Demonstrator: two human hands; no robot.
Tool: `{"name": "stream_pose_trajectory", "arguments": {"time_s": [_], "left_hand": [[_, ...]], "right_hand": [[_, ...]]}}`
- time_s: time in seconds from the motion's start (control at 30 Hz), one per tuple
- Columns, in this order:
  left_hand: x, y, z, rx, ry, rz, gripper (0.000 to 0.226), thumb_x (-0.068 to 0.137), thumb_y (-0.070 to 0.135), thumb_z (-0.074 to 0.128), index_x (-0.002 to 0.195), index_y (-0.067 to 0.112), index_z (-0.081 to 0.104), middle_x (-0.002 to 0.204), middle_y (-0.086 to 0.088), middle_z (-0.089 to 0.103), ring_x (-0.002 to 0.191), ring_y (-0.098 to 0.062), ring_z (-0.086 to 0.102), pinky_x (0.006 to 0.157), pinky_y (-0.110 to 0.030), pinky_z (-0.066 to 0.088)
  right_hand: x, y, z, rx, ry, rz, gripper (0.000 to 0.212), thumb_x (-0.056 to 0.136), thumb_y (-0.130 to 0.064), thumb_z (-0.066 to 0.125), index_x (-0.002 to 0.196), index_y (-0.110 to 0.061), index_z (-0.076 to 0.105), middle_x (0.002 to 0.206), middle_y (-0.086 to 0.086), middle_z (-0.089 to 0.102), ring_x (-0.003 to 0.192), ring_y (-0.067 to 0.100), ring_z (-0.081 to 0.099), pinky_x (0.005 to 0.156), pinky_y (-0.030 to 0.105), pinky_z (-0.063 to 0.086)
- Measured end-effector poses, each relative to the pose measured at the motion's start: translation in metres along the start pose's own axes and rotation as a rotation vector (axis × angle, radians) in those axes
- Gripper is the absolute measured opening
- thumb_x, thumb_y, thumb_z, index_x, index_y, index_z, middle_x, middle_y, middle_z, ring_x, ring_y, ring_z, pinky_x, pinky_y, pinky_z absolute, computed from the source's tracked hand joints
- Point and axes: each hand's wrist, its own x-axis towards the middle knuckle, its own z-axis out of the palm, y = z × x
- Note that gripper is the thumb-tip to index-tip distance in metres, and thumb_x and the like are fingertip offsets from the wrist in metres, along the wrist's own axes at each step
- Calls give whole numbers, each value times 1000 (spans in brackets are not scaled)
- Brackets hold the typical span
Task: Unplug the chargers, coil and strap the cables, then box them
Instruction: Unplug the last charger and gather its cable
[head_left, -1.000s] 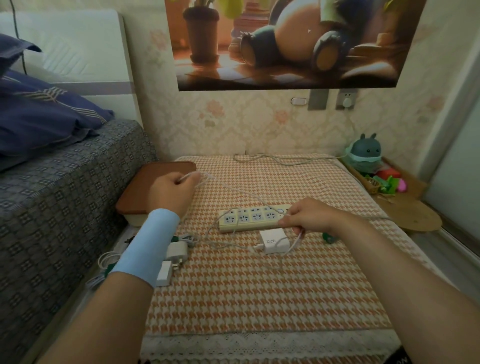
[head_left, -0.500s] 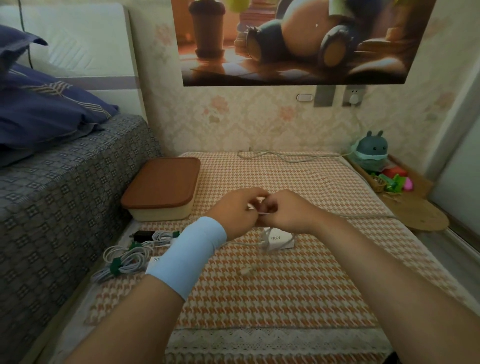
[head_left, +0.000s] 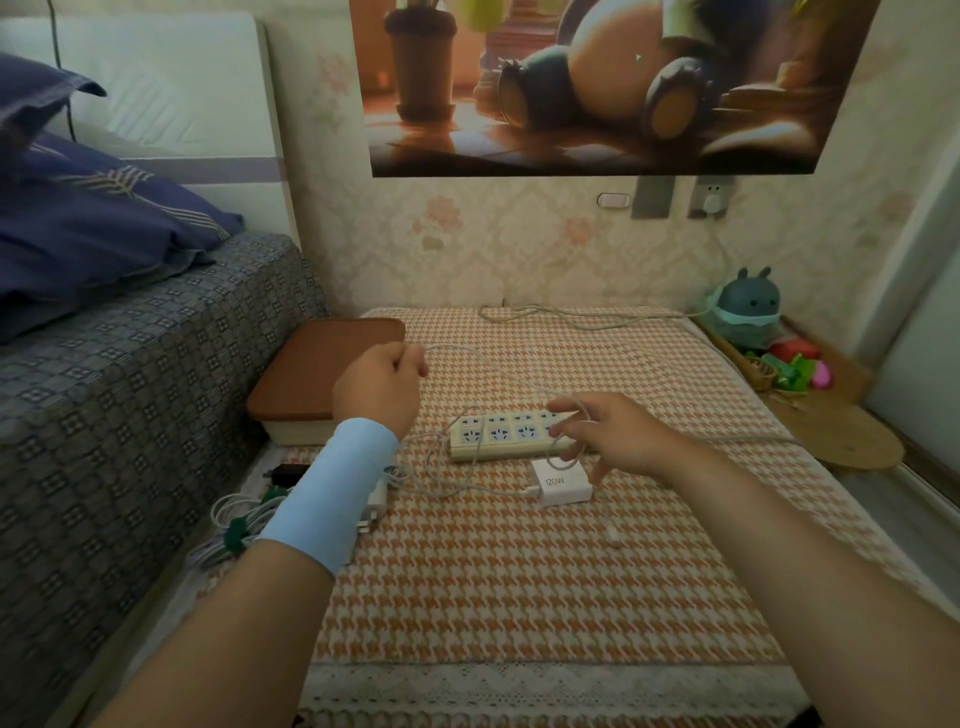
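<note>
On the orange houndstooth tablecloth (head_left: 519, 597) beside the bed, a cream power strip (head_left: 498, 436) lies across the middle with all the sockets that show empty, and a white 120W charger (head_left: 561, 483) rests flat just in front of it, unplugged. A thin white cable (head_left: 498, 491) leaves the charger's left side, curls on the cloth under the strip's left end and rises to both hands. The left hand (head_left: 382, 387), with a pale blue wristband (head_left: 332, 493) below it, hovers near the corner of the box; its fingers are curled into a fist round the cable, which comes out of the top of the fist and runs off to the right. The right hand (head_left: 618, 434) hangs over the right end of the power strip with fingers spread and only slightly bent, clamping nothing; a loop of the same cable is draped over the index finger and thumb and dangles down in front of the strip. That storage box with a brown lid (head_left: 322, 374) sits closed at the left edge of the cloth. In front of it, partly hidden by the left forearm, lie a second white charger (head_left: 376, 501) and coiled white cables bound with green straps (head_left: 234, 525).
</note>
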Motion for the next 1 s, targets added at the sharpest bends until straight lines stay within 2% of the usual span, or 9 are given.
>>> {"name": "stream_pose_trajectory", "arguments": {"time_s": [0.13, 0.23, 0.3, 0.37, 0.47, 0.57, 0.73, 0.87, 1.0], "left_hand": [[3, -10, 0, 128, 43, -126, 41, 103, 38, 36, 77, 25, 65, 80, 0, 64, 85, -26, 57, 96, -44, 36], [1, -16, 0, 588, -51, -78, 29, 99, 35, 42, 110, 35, 69, 116, -5, 63, 115, -31, 49, 109, -46, 24], [-4, -13, 7, 680, -115, 57, 45, 90, 23, 53, 132, 37, 56, 137, -3, 52, 130, -29, 40, 118, -48, 13], [-11, 2, 18, 505, -123, 293, 69, 81, 4, 53, 143, 32, 44, 145, 0, 47, 135, -25, 35, 119, -45, 15], [-33, 29, 38, 28, -364, 458, 66, 89, -3, 44, 146, 31, 40, 147, 1, 45, 136, -18, 36, 115, -35, 31], [-41, 32, 45, -113, -505, 378, 40, 100, 12, 40, 135, 27, 55, 126, -1, 61, 112, -18, 56, 100, -35, 46], [-14, 19, 24, 278, -350, 292, 29, 96, 52, 47, 99, 32, 68, 94, 8, 67, 82, -17, 61, 70, -33, 51], [11, -8, -1, 360, -146, 35, 34, 100, 50, 42, 91, 27, 66, 74, 6, 58, 66, -17, 51, 57, -27, 38], [19, -29, -7, 425, -46, -97, 41, 101, 45, 40, 87, 19, 69, 74, -3, 60, 63, -22, 53, 55, -27, 40]], "right_hand": [[2, -7, 1, 14, 50, 56, 22, 101, -19, 57, 94, -7, 74, 86, 7, 79, 62, 20, 66, 50, 20, 49], [1, -15, -1, 46, 54, 79, 21, 95, -13, 61, 84, -2, 75, 79, 7, 78, 53, 20, 61, 50, 21, 48], [-1, -20, 3, 22, 2, 28, 22, 96, -15, 60, 85, -3, 75, 79, 5, 78, 54, 21, 61, 61, 26, 51], [-4, -26, 10, -5, -55, -35, 23, 98, -17, 59, 89, -2, 74, 80, 6, 78, 54, 19, 60, 61, 24, 50], [-7, -37, 17, 7, -133, -114, 23, 100, -16, 59, 90, -1, 73, 81, 9, 78, 60, 22, 62, 65, 31, 54], [-8, -38, 17, 99, -180, -147, 24, 102, -14, 57, 91, 0, 75, 85, 11, 78, 70, 25, 71, 71, 28, 59], [-5, -23, 3, 79, 29, -68, 23, 100, -25, 63, 106, -7, 76, 94, 5, 78, 72, 18, 77, 65, 18, 56], [-3, -5, -18, -143, 133, -66, 25, 93, -39, 71, 79, -19, 78, 65, 4, 73, 47, 2, 58, 60, 26, 48], [3, 7, -18, -343, 78, 4, 47, 87, -58, 68, 62, -19, 73, 55, 3, 64, 50, 15, 50, 60, 33, 45]]}}
